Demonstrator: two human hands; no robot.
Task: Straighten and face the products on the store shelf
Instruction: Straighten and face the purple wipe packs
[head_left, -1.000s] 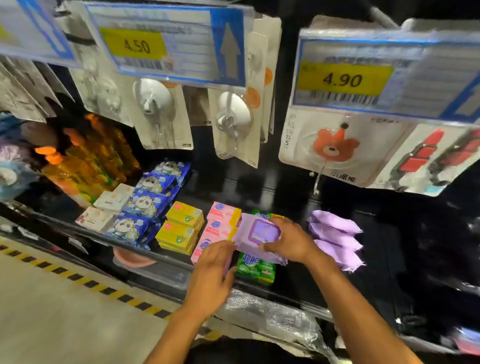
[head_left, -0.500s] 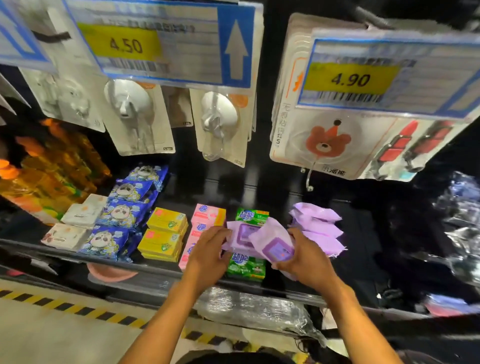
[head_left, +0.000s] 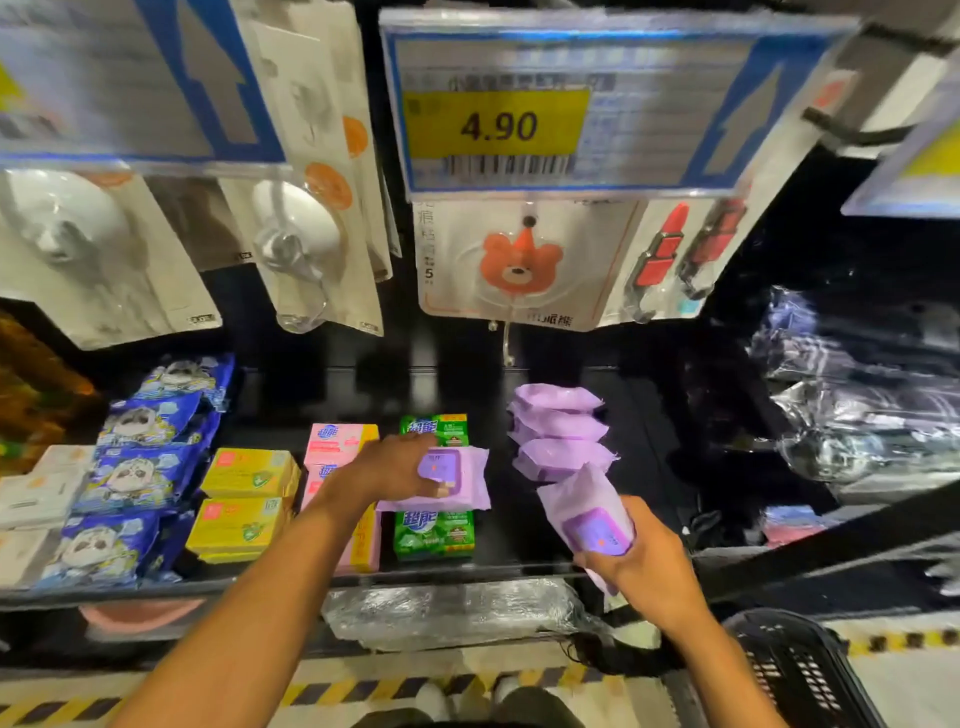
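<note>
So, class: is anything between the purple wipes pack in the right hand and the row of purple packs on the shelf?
Nothing visible. The right hand holds its purple wipes pack just in front of the row of purple packs.

Purple in both grips
The left pack (head_left: 467, 491) and right pack (head_left: 574, 493) are light purple; green packs (head_left: 434, 538) under the left grip, pink boxes (head_left: 332, 441) beside it.

You have bare shelf (head_left: 655, 470) to the right of the purple pack stack (head_left: 558, 423), and a narrow dark gap to its left. Above the stack, the hanging bear cards (head_left: 519, 265) and the price tag (head_left: 561, 114) crowd your reach from overhead.
</note>
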